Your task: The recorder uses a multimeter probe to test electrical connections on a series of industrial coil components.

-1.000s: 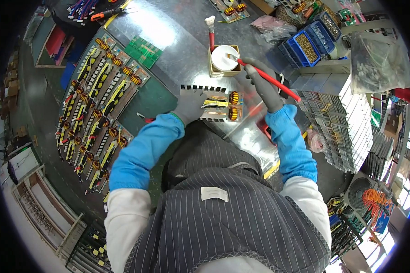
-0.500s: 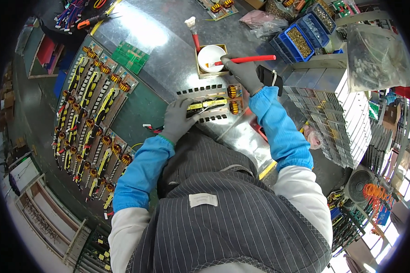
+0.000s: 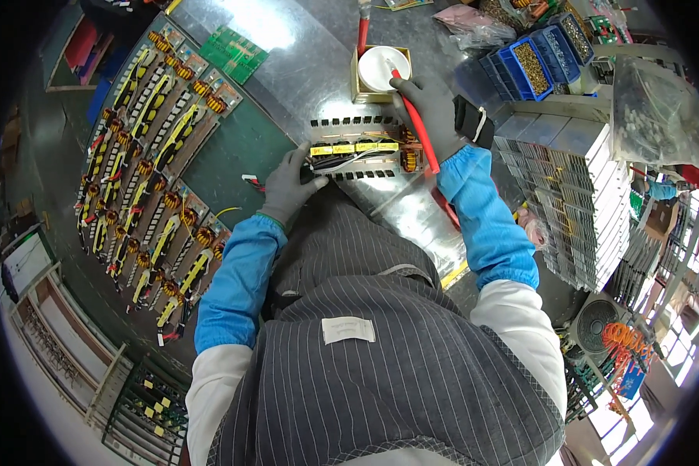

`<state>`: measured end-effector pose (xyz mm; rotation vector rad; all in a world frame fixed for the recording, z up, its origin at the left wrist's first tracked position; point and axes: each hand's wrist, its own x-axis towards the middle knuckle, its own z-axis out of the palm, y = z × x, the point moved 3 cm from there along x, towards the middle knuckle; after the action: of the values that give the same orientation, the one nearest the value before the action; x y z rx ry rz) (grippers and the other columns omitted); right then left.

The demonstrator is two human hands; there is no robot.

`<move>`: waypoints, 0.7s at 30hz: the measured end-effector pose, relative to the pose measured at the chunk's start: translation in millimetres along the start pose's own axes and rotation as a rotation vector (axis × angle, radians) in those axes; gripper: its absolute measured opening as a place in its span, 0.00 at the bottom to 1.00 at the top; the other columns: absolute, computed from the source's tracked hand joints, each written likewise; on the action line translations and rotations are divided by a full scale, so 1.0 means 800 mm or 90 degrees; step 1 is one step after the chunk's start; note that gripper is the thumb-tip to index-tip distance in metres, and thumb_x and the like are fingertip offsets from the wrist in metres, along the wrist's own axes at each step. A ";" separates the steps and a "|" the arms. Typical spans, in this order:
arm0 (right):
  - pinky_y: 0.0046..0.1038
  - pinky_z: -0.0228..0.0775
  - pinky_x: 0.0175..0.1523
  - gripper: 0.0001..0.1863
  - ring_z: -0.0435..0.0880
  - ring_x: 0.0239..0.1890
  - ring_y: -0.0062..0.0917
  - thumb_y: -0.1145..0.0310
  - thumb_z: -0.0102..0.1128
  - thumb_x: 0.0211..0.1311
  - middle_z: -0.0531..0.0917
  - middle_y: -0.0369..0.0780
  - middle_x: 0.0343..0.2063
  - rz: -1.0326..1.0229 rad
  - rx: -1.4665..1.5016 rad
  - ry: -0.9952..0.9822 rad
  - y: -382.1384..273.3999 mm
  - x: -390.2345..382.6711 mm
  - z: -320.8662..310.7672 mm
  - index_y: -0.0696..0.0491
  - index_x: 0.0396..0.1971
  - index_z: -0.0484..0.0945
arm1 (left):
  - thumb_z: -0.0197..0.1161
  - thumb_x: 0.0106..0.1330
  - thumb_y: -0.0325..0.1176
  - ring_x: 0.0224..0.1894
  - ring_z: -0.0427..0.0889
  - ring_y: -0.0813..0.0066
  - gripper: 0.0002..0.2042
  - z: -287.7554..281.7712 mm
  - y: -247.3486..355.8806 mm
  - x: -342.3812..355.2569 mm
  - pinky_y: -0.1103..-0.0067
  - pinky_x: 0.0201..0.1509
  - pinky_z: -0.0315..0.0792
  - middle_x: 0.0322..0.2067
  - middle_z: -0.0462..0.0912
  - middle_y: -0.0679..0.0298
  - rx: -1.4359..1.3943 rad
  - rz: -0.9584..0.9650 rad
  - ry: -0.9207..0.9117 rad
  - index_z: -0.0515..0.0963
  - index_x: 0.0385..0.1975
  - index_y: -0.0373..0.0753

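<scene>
In my right hand (image 3: 433, 109), gloved in grey, is a red-handled brush (image 3: 418, 128). The brush slants with its head end in a round white tub (image 3: 373, 65), which sits in a small yellowish carton (image 3: 370, 97). The brush's bristles cannot be made out. My left hand (image 3: 289, 186), also in a grey glove, grips the left end of a circuit board (image 3: 365, 159), thumb at the near edge and fingers at the far one. Yellow-wrapped parts, rows of black components and copper coils stand on this board. Another red-handled brush (image 3: 363, 35) stands upright by the carton.
Several similar boards (image 3: 144, 163) with wires fill the bench on the left. A bare green board (image 3: 234, 54) lies beyond them. Blue bins (image 3: 530, 68) of small hardware stand at the far right. Stacked metal plates (image 3: 555, 210) rise right of my arm.
My right hand has tilted the brush from nearly level to a steep slant, its head still at the tub. My left hand has shifted slightly left to the board's end.
</scene>
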<state>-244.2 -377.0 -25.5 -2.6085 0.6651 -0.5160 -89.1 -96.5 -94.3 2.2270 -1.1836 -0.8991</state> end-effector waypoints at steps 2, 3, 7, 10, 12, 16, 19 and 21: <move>0.39 0.77 0.42 0.17 0.86 0.39 0.41 0.64 0.63 0.64 0.84 0.41 0.41 -0.016 -0.011 -0.022 0.007 -0.005 0.008 0.42 0.53 0.83 | 0.72 0.59 0.47 0.61 0.78 0.53 0.40 0.001 -0.002 0.002 0.64 0.61 0.74 0.60 0.76 0.55 0.005 -0.003 0.010 0.64 0.72 0.46; 0.39 0.78 0.42 0.19 0.86 0.40 0.40 0.66 0.63 0.62 0.83 0.41 0.42 -0.029 -0.022 -0.040 0.010 -0.008 0.011 0.42 0.54 0.82 | 0.71 0.60 0.46 0.60 0.79 0.53 0.39 0.001 -0.003 0.004 0.65 0.60 0.75 0.59 0.77 0.56 0.001 0.001 0.007 0.65 0.72 0.47; 0.39 0.78 0.42 0.21 0.86 0.39 0.39 0.67 0.64 0.60 0.82 0.41 0.42 -0.054 -0.040 -0.053 0.015 -0.020 0.015 0.41 0.55 0.82 | 0.69 0.61 0.43 0.55 0.81 0.55 0.32 0.003 -0.006 0.004 0.64 0.56 0.76 0.53 0.81 0.59 0.007 0.017 0.035 0.70 0.67 0.50; 0.37 0.77 0.45 0.23 0.85 0.43 0.37 0.71 0.64 0.64 0.82 0.43 0.44 -0.084 -0.073 -0.046 0.010 -0.031 0.011 0.40 0.59 0.81 | 0.69 0.61 0.44 0.53 0.82 0.54 0.31 0.007 -0.007 -0.004 0.63 0.55 0.77 0.51 0.82 0.60 0.007 0.029 0.052 0.71 0.65 0.51; 0.34 0.78 0.45 0.23 0.86 0.42 0.37 0.71 0.66 0.64 0.82 0.43 0.45 -0.105 -0.097 0.008 0.004 -0.041 0.006 0.38 0.59 0.81 | 0.69 0.61 0.44 0.53 0.82 0.54 0.30 0.011 -0.007 -0.009 0.63 0.55 0.77 0.50 0.82 0.60 0.003 0.030 0.056 0.72 0.65 0.51; 0.36 0.79 0.43 0.22 0.86 0.42 0.40 0.69 0.67 0.63 0.83 0.44 0.45 -0.114 -0.031 0.087 -0.022 -0.060 -0.010 0.42 0.58 0.80 | 0.69 0.60 0.45 0.55 0.82 0.55 0.32 0.016 -0.010 -0.018 0.64 0.56 0.76 0.51 0.81 0.60 -0.046 0.045 0.063 0.70 0.67 0.51; 0.34 0.79 0.44 0.18 0.86 0.40 0.40 0.70 0.68 0.63 0.83 0.46 0.44 -0.029 0.127 0.137 -0.046 -0.080 -0.042 0.51 0.53 0.81 | 0.70 0.60 0.45 0.58 0.80 0.55 0.35 0.002 -0.009 -0.018 0.65 0.60 0.75 0.56 0.79 0.58 -0.052 0.021 0.008 0.68 0.69 0.51; 0.34 0.79 0.44 0.16 0.86 0.40 0.40 0.70 0.68 0.64 0.84 0.46 0.43 -0.028 0.170 0.118 -0.052 -0.100 -0.052 0.52 0.52 0.82 | 0.70 0.59 0.44 0.61 0.77 0.53 0.38 -0.003 -0.011 -0.015 0.65 0.64 0.72 0.61 0.74 0.56 -0.002 -0.004 -0.062 0.66 0.72 0.53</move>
<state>-312.9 -313.9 9.0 -2.3476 0.5538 -0.8085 -87.6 -81.4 -94.0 2.2076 -1.2180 -1.0225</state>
